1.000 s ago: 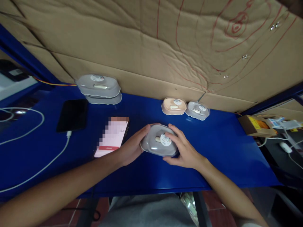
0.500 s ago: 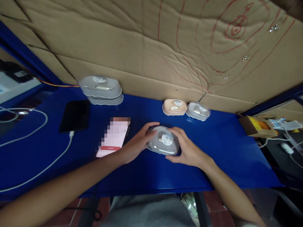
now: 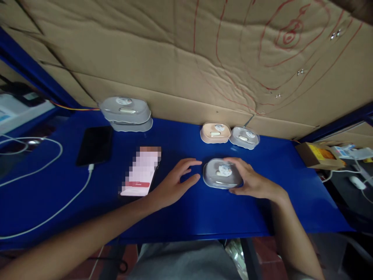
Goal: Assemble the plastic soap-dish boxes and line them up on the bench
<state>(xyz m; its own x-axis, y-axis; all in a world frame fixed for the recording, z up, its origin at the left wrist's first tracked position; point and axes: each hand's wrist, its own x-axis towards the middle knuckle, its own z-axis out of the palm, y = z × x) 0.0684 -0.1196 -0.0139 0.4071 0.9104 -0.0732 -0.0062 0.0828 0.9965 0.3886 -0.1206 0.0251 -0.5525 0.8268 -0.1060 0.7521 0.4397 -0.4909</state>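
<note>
This looks like a makeshift indoor workstation; whether it belongs to a workshop or an office is unclear. A glossy blue tabletop [image 3: 180,219] meets a creased brown cardboard wall panel [image 3: 140,50] with hand-drawn red loops [image 3: 288,37] and a slanting blue frame bar [image 3: 32,70]. A black rectangular tablet [image 3: 94,146] with a white cable [image 3: 91,168], a white computer mouse [image 3: 357,182] and reddish floor tiles [image 3: 266,252] also show.
</note>
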